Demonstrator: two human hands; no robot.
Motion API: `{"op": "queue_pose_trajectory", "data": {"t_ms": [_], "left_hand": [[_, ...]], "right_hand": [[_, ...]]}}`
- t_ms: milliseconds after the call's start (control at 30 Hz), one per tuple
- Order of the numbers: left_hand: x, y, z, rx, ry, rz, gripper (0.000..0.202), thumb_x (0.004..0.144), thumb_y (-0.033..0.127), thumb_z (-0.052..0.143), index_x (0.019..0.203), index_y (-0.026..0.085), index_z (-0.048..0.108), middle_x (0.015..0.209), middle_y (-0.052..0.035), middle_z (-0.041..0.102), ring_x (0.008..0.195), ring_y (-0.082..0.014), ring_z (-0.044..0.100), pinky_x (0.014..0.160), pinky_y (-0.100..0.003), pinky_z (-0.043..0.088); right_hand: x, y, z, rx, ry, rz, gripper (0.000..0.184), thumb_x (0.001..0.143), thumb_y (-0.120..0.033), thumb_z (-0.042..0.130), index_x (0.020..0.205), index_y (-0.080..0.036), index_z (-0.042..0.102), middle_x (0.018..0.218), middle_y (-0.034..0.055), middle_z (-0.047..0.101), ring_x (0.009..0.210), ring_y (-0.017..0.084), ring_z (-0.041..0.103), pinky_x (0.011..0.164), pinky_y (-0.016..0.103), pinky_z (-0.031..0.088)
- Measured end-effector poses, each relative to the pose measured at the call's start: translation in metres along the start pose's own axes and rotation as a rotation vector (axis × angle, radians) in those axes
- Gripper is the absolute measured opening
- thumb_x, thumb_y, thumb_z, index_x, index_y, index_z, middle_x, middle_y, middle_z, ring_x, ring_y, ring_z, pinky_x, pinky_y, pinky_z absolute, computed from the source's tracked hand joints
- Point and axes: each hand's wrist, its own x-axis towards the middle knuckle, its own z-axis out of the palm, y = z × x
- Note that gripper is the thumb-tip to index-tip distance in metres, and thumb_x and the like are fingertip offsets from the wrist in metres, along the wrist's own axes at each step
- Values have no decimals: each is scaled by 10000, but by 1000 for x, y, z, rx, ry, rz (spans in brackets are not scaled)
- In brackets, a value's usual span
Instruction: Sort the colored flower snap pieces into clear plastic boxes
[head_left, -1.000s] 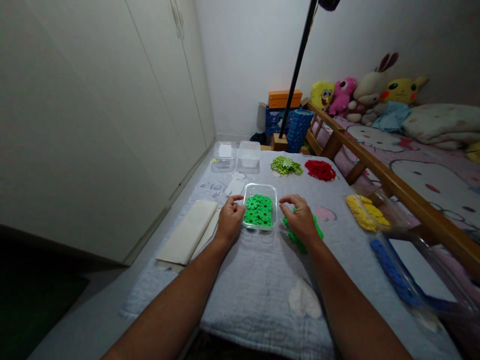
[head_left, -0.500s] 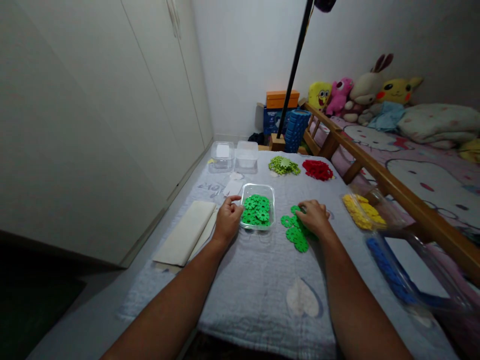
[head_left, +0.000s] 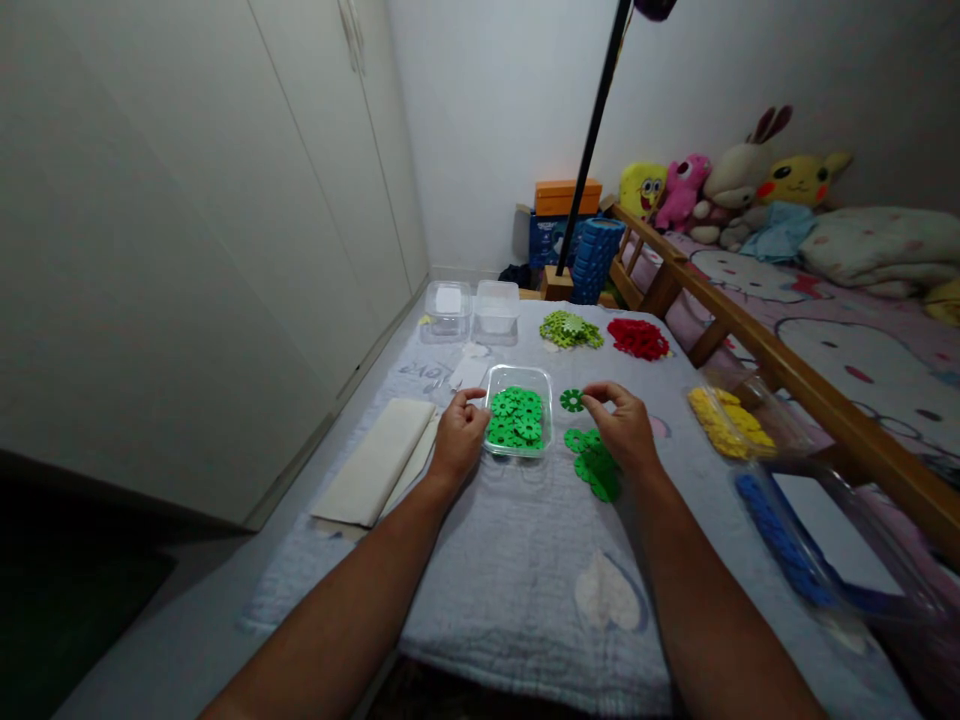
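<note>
Green disc (head_left: pixel 571 400), edge in right-hand grip (head_left: pixel 624 425), jutting left

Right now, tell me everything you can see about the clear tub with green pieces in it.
The clear tub is a round-cornered rectangle, seemingly plastic, with a rimmed, open top. It rests upright on the pale cloth, partly filled with bright green flower-shaped pieces. The left hand is at its left edge; whether it touches is hard to tell.
</note>
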Motion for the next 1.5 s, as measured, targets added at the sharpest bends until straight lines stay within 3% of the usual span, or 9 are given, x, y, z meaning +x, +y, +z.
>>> {"op": "queue_pose_trajectory", "data": {"t_ms": [200,533,633,800,967,1133,1300,1400,1500], "left_hand": [[-1,1,0,-10,-5,1,355,792,353,640,1101,178,645,579,110,388,544,-122,376,572,-244,297],[0,0,1,-47,-17,-14,377,790,358,644,1119,172,642,590,111,380,542,-118,387,570,-236,306],[0,-1,1,-34,-11,-9,369,786,351,643,1108,172,647,589,109,383,544,-119,385,575,-237,308],[2,-4,0,-25,-7,-6,376,787,360,647,1116,177,656,587,106,394,548,-123,395,573,-238,306],[2,-5,0,-13,-3,8,356,796,355,648,1106,179,657,581,105,401,542,-122,380,572,-240,307],[0,0,1,-24,-4,-2,347,776,350,651,1080,183,653,579,108,387,544,-120,381,574,-235,308],[0,1,0,-18,-4,-1,361,775,348,649,1093,179,654,575,109,384,541,-121,381,570,-236,303],[0,0,0,-16,-2,1,365,787,354,648,1107,179,654,578,108,389,542,-122,390,569,-236,303],[0,-2,0,-16,-1,4,366,799,356,643,1117,176,654,579,108,387,540,-121,390,568,-236,305]], "right_hand": [[-8,-21,25,42,-58,-50,214,850,-466,656,837,-253,673,881,52,745,923,262,654,936,418,482],[32,-17,55,-25,-136,16,88,807,-320,662,848,-244,681,900,27,768,921,237,692,975,423,509],[33,-9,47,-53,-73,15,127,803,-321,625,872,-246,700,968,49,787,1001,259,700,1032,451,499],[34,16,6,-132,-26,26,196,796,-347,608,885,-230,736,967,78,794,980,276,698,1014,453,507],[26,43,-28,-383,-140,68,152,750,-327,697,848,-252,786,972,65,782,972,281,672,948,435,499],[6,42,-24,-563,-361,9,208,685,-337,842,888,-294,836,1050,68,759,1031,314,620,910,432,445],[-3,29,-12,-547,-414,-24,196,668,-286,859,852,-275,791,977,48,713,976,272,590,870,390,424],[1,24,-13,-468,-424,-7,177,648,-260,833,802,-258,745,915,28,706,927,250,597,817,353,439],[9,18,-18,-243,-509,56,119,693,-323,763,721,-237,686,777,3,693,771,204,605,701,307,453]]}}
